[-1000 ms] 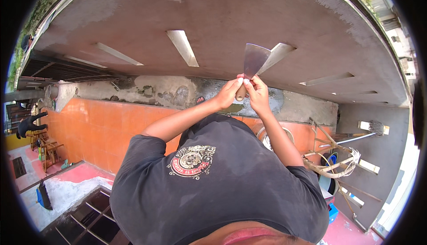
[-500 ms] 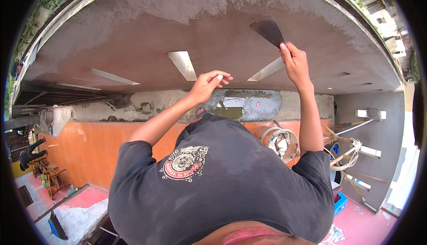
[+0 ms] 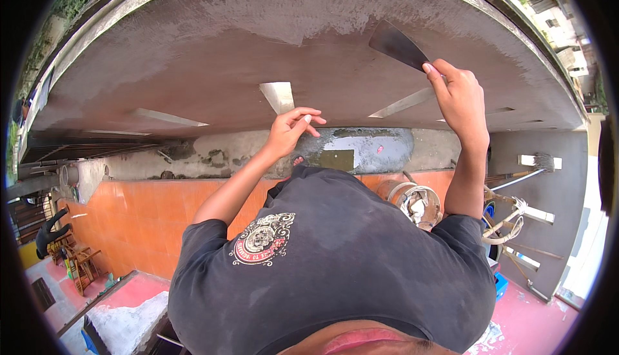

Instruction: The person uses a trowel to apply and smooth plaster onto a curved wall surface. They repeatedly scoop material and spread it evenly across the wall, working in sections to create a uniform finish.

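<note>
My right hand [image 3: 460, 97] grips a putty knife by its near end; the handle is hidden in my fingers. Its wide dark blade [image 3: 396, 46] lies against or just off the wet grey-brown plastered wall [image 3: 219, 75]; I cannot tell which. Below a pale slot in the wall, my left hand [image 3: 288, 132] hovers empty, its fingers loosely stretched and apart. Smooth, darker coating covers the middle of the wall, with a ragged, lighter edge above it.
A bucket [image 3: 412, 197] with whitish contents stands beside my right arm. A puddle [image 3: 367, 149] lies at the wall's foot, next to an orange tiled floor [image 3: 142, 220]. Poles and a coiled hose [image 3: 509, 226] lean at the right. Another person [image 3: 50, 232] is far left by wooden chairs.
My right hand has moved right, and the putty knife's blade has tilted more sideways. My left hand has dropped slightly and stays empty. The whole view has shifted a little.
</note>
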The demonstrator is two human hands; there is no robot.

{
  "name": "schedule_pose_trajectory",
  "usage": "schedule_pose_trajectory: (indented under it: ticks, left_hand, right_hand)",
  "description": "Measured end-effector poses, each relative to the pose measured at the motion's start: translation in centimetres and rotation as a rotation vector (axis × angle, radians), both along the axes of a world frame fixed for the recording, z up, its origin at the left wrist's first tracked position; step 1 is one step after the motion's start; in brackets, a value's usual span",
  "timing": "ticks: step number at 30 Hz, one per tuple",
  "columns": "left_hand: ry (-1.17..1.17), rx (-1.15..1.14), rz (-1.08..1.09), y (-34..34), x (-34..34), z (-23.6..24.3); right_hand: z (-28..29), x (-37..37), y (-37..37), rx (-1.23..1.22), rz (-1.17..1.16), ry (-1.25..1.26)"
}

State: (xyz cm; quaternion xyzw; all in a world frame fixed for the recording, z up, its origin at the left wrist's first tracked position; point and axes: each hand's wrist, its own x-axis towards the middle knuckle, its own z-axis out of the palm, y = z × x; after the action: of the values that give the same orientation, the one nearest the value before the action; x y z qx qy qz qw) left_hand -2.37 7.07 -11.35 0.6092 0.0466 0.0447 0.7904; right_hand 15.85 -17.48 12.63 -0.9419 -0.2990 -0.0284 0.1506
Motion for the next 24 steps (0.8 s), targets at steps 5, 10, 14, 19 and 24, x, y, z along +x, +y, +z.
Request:
schedule_pose_trajectory:
  ticks: [5,10,14,19,24]
  left_hand:
    - [0.185,0.084,0.006,1.0,0.2,-0.1]
    - [0.094,0.226,-0.189,-0.8,1.6,-0.7]
    - [0.147,0.210,-0.241,-1.5,1.4,-2.2]
    - [0.265,0.152,-0.443,-1.8,1.9,-3.8]
    - [0.097,0.032,-0.498,-5.0,3.6,-4.4]
  right_hand:
    - [-3.0,-1.1,5.2,0.028,0.097,-0.052]
    - [-9.3,-4.3,11.2,-0.027,0.386,0.172]
    - [-10.1,-3.2,6.6,0.006,0.336,0.369]
    - [-12.1,-1.5,1.0,0.197,0.313,0.655]
    - [-17.9,-5.8,1.2,0.466,0.243,0.760]
